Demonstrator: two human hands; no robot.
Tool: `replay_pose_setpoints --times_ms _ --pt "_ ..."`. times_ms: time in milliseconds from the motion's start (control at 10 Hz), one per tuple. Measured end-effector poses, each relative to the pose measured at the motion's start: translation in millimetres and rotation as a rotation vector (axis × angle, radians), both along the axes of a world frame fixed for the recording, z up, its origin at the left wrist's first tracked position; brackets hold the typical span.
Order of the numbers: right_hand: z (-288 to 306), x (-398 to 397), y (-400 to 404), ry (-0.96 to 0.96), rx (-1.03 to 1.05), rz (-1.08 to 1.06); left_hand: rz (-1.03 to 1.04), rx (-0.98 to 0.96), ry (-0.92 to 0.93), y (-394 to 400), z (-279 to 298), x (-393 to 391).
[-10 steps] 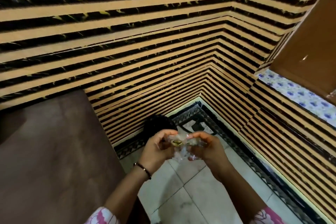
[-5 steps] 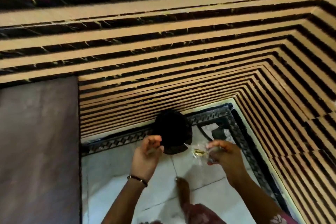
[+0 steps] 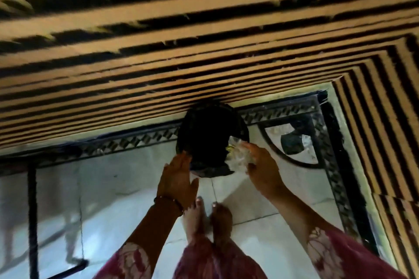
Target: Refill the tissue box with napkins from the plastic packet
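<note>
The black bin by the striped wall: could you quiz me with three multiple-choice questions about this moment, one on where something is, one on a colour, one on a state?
1. Where is the black bin?
A. against the striped wall
B. on a table
C. beside the feet

2. What colour are the floor tiles?
A. red
B. white
C. green

3. What is the right hand doing?
A. hanging empty
B. resting flat on the floor
C. holding a crumpled plastic packet

Answers: 1 A, it touches the wall's base; 2 B, pale glossy tiles; 3 C, fingers close on clear plastic beside the bin, while the left hand is open.
</note>
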State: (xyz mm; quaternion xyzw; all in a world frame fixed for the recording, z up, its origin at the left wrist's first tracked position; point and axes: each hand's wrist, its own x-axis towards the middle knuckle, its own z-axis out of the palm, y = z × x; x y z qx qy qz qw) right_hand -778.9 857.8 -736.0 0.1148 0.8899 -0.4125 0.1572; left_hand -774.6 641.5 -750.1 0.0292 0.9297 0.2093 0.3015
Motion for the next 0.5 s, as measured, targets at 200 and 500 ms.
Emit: replay_pose_setpoints --times_ms 200,500 --pt "-150 -39 -19 -0.053 0.003 0.007 -0.224 -0.217 -0.118 28 -116 -7" --pt "-177 -41 -24 -0.221 0.001 -0.042 -0.245 -0.165 -0.188 27 -147 -25"
